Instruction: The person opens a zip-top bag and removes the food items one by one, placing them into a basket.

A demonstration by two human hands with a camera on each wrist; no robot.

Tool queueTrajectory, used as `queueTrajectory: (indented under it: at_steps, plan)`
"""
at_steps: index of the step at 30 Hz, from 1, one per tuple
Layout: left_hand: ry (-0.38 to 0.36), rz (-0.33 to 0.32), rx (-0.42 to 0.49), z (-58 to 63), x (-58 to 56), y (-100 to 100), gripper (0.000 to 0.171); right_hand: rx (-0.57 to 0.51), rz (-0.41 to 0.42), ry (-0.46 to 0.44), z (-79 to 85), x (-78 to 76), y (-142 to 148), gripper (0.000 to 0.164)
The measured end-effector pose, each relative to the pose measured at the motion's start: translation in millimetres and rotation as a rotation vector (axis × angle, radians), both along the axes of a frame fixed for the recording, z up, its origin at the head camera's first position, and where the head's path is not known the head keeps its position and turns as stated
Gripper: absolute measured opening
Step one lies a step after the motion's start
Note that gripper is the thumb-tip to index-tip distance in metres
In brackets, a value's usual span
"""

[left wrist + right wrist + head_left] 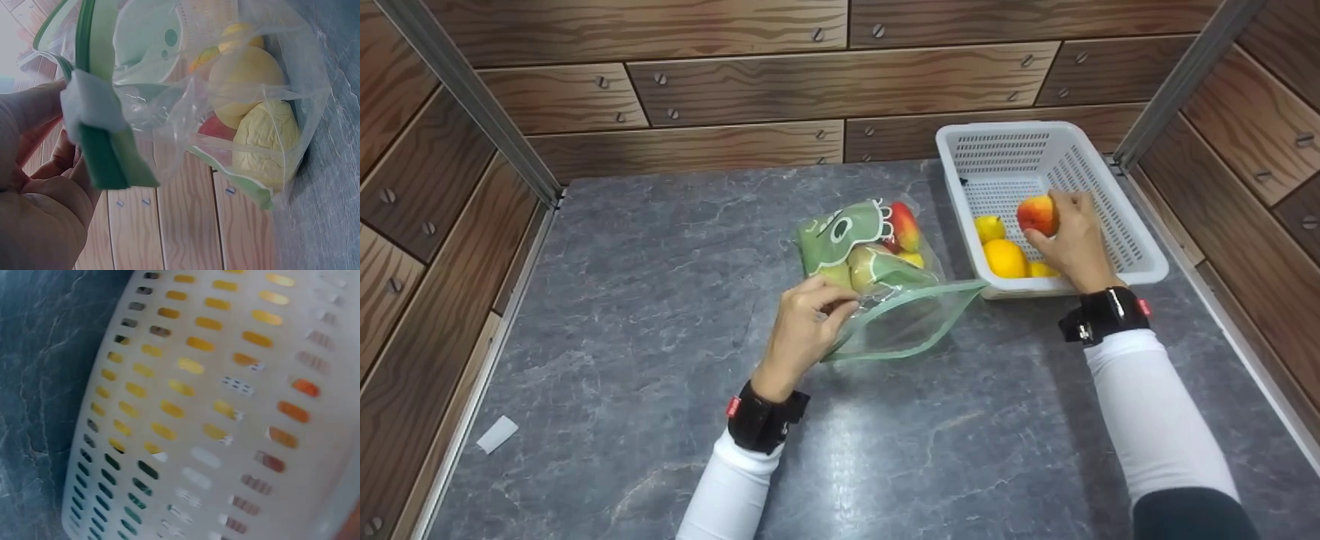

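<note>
So the biggest thing here is the grey marble-look countertop (660, 337), running under both hands, boxed in by wood-panel walls. Next down in size, the white slotted basket (1140, 255) sits on it to the right, and the right hand (1072, 240) is reaching down inside it. Between the two hands lies the clear zip bag (885, 285) with the green rim and a green cartoon print, its mouth facing toward the person and already loaded with some fruit at the far end.

Left hand (802, 330) has its fingers and thumb pinched onto the near edge of the bag's rim, lifting it so the mouth gapes open. The left wrist view shows that pinch close up, green zip strip folded between the fingertips. Right hand's fingers are curled round a red-and-yellow peach (1039, 215), which sits just above the orange (1005, 259) and lemon (990, 227) lower in the basket.

My take on doing this bit well: keep that left pinch high and steady so the opening doesn't sag shut, lift the peach clear of the basket wall, and feed it in low through the mouth rather than dropping it. The fruit already in there looks piled up, so nudging it deeper seems smarter than stacking near the rim.

There's also a little white scrap (497, 434) way off to the left of the left hand.
</note>
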State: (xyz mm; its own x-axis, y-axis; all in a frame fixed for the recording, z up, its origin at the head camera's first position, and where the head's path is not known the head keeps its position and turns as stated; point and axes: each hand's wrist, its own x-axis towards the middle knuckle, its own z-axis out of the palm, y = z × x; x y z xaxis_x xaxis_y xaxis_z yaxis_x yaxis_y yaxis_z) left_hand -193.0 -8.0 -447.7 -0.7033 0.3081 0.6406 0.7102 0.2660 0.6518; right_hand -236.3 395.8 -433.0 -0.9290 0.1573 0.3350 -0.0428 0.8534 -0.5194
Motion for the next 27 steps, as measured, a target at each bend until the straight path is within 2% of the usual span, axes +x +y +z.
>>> queueTrajectory:
  at_steps: [7,12,17,24,27]
  plan:
    - [-0.008,-0.007,0.002,-1.0,-0.3,0,0.007,0.052,-0.007,-0.207,-4.6,-6.2,7,0.072]
    - [-0.012,-0.012,0.004,-0.8,-0.5,0,0.007,0.045,0.006,-0.296,-4.0,-10.9,6,0.071]
    - [-0.008,-0.008,0.005,-0.1,-0.4,0,0.007,0.075,0.028,-0.318,-4.0,-12.6,5,0.062]
    - [0.011,0.011,-0.014,0.3,0.2,-1,0.006,0.145,0.066,-0.312,-8.1,-12.5,5,0.039]
    - [0.008,0.012,-0.015,0.5,0.0,-1,0.006,0.169,0.078,-0.326,-8.9,-14.5,6,0.035]
